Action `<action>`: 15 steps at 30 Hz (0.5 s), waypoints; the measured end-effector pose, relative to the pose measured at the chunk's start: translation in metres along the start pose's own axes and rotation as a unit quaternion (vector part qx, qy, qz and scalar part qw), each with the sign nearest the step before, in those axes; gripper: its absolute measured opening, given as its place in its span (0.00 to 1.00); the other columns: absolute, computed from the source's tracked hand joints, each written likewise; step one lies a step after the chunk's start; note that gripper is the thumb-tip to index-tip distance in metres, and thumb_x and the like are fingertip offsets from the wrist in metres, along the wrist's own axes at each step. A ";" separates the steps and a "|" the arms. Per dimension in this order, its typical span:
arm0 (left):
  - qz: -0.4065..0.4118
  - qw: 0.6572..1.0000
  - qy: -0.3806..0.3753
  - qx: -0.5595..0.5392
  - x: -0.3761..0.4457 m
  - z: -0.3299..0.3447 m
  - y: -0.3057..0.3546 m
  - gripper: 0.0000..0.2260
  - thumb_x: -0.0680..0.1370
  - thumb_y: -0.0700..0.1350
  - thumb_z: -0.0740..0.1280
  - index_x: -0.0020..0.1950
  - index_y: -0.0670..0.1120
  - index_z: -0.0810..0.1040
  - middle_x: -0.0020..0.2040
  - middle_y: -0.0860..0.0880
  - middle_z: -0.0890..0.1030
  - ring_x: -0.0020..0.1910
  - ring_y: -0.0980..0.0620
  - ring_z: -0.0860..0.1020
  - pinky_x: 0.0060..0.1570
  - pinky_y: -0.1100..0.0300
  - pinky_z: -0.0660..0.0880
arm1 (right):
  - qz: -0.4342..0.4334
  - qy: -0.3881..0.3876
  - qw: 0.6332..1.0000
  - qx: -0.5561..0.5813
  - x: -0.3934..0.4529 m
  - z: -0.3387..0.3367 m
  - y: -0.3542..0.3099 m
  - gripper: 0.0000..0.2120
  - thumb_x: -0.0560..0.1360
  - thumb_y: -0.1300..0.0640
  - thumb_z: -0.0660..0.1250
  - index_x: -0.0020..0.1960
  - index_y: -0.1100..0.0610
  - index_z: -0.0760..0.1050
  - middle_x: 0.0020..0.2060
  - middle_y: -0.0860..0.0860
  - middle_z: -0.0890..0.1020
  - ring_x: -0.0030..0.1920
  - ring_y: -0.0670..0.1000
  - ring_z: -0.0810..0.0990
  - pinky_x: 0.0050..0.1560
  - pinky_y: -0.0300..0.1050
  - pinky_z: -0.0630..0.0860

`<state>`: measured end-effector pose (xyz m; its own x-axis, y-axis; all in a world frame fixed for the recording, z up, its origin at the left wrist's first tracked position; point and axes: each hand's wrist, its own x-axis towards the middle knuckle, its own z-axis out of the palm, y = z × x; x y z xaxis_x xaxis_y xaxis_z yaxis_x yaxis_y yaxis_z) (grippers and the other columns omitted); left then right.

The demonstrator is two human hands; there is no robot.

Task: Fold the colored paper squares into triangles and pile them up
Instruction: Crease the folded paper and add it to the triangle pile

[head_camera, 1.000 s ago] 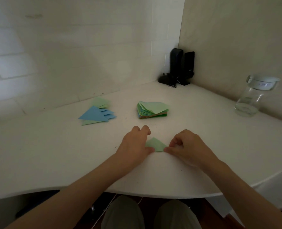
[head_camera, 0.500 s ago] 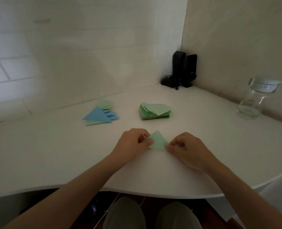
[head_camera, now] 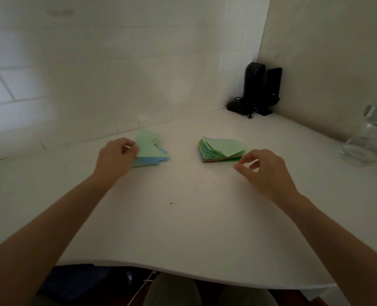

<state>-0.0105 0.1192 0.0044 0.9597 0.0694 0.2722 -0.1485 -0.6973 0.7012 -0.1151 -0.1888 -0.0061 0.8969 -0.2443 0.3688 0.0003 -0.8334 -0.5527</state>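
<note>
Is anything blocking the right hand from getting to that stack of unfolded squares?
Nothing visible. The right hand hovers empty just beside the stack of squares, with only bare table between them.

The triangle (head_camera: pixel 149 147) in my left hand (head_camera: pixel 114 160) is light green. It sits on my pile of triangles (head_camera: pixel 154 160) — light blue and pale green. Right of that pile, the stack of squares (head_camera: pixel 221 150) is light green on top, with blue, green and orange edges below. The table (head_camera: pixel 183 228) is white. Behind the stack stand two black speakers (head_camera: pixel 261 87). The jar (head_camera: pixel 368 140) is clear glass.
</note>
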 end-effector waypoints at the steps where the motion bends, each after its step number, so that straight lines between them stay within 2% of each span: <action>1: -0.007 1.000 0.007 0.003 0.008 -0.002 -0.005 0.08 0.78 0.47 0.66 0.52 0.45 0.80 0.46 0.45 0.82 0.44 0.46 0.77 0.42 0.60 0.67 | 0.000 0.012 1.000 0.004 0.005 0.003 0.000 0.09 0.70 0.49 0.72 0.47 0.51 0.79 0.46 0.49 0.79 0.40 0.45 0.77 0.44 0.41 0.72; 4: -0.014 1.000 0.012 -0.010 0.023 0.000 -0.015 0.07 0.76 0.47 0.68 0.50 0.46 0.80 0.44 0.46 0.81 0.40 0.50 0.75 0.39 0.61 0.68 | 0.005 0.031 1.000 0.002 0.019 0.013 -0.002 0.12 0.69 0.49 0.73 0.50 0.52 0.80 0.46 0.49 0.78 0.40 0.45 0.76 0.43 0.40 0.71; 7: -0.021 1.000 0.016 -0.009 0.034 0.009 -0.022 0.07 0.75 0.48 0.69 0.50 0.47 0.80 0.44 0.46 0.81 0.42 0.50 0.75 0.42 0.59 0.69 | 0.009 0.034 0.999 -0.008 0.031 0.025 -0.004 0.14 0.69 0.47 0.73 0.52 0.52 0.80 0.48 0.50 0.77 0.41 0.46 0.76 0.43 0.38 0.69; 10: -0.025 1.000 0.017 0.007 0.042 0.017 -0.027 0.07 0.75 0.49 0.69 0.49 0.47 0.80 0.44 0.47 0.81 0.44 0.49 0.76 0.44 0.59 0.68 | 0.003 0.026 1.000 -0.009 0.038 0.036 -0.005 0.15 0.69 0.45 0.72 0.52 0.51 0.80 0.49 0.50 0.75 0.44 0.48 0.77 0.46 0.43 0.74; 13: -0.017 0.999 0.025 0.040 0.044 0.023 -0.031 0.07 0.75 0.50 0.68 0.48 0.49 0.79 0.45 0.49 0.80 0.47 0.48 0.76 0.48 0.57 0.69 | 0.000 0.024 1.000 -0.002 0.041 0.043 -0.004 0.12 0.70 0.46 0.71 0.51 0.50 0.81 0.49 0.50 0.75 0.45 0.49 0.77 0.47 0.47 0.76; 15: -0.012 0.997 0.031 0.069 0.046 0.026 -0.035 0.06 0.74 0.51 0.69 0.47 0.51 0.78 0.46 0.50 0.79 0.50 0.46 0.76 0.53 0.52 0.71 | -0.004 0.036 0.999 0.002 0.043 0.045 -0.003 0.08 0.71 0.49 0.71 0.48 0.50 0.81 0.47 0.50 0.76 0.44 0.51 0.78 0.46 0.48 0.76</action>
<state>0.0453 0.1279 -0.0247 0.9454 0.1280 0.2998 -0.0874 -0.7865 0.6114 -0.0569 -0.1741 -0.0220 0.8626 -0.2728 0.4260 0.0094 -0.8334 -0.5527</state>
